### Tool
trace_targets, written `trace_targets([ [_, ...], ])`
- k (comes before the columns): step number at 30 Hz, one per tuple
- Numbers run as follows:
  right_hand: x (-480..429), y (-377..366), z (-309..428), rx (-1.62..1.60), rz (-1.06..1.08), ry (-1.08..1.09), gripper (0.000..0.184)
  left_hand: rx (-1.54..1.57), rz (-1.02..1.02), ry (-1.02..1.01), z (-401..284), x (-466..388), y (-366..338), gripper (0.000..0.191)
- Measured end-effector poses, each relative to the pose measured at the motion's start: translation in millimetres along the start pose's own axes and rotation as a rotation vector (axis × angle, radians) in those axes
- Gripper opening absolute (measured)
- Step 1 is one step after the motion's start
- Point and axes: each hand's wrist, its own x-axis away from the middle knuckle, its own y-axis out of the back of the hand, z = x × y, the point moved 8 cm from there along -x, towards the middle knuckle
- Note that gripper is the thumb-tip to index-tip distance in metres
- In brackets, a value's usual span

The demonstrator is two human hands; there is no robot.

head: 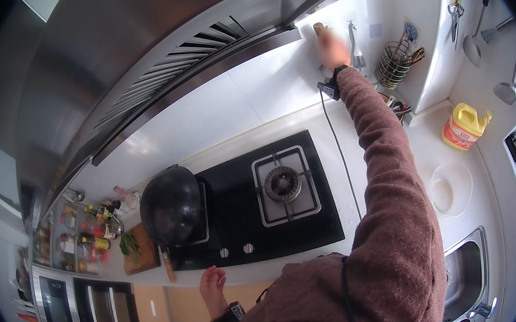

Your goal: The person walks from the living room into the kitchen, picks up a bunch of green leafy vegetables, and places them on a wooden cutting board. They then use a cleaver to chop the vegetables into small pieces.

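My right hand (pixel 332 48) reaches up to the white tiled wall beside the range hood. It is blurred, and its fingers are around a brown wooden handle (pixel 319 28); what hangs below the handle is mostly hidden. Just right of the hand, a utensil with a light handle (pixel 354 38) hangs on a wall hook. My left hand (pixel 213 283) is low in front of the counter, fingers loosely bent, near the wooden handle of a black wok (pixel 171 206). The wok sits on the left burner of the black gas hob (pixel 236 182).
A steel range hood (pixel 125 26) overhangs the hob. To the right are a wire utensil holder (pixel 393 66), a yellow jug (pixel 464 127), a clear bowl (pixel 449 190) and a steel sink (pixel 464 280). Greens lie on a cutting board (pixel 145 250) beside bottles (pixel 96 242) at left.
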Motion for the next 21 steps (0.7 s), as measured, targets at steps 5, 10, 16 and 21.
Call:
trace_targets([
  [5, 15.6, 17.5, 7.7, -0.009, -0.087, 0.100, 0.028, 0.011, 0.017, -0.016, 1.4, -1.5, 0.6, 0.022],
  [10, 33.0, 36.5, -1.1, -0.173, -0.157, 0.088, 0.029, 0.022, 0.037, -0.015, 2.9, -3.8, -0.7, 0.022],
  [16, 45.4, 44.9, -35.4, -0.451, -0.041, -0.123, 0.046, 0.023, 0.034, -0.004, 6.6, 1.9, 1.5, 0.022],
  [21, 78.2, 81.2, -7.6, -0.508, 0.052, 0.024, 0.045, 0.016, 0.067, 0.004, 5.5, 4.3, 5.1, 0.021],
])
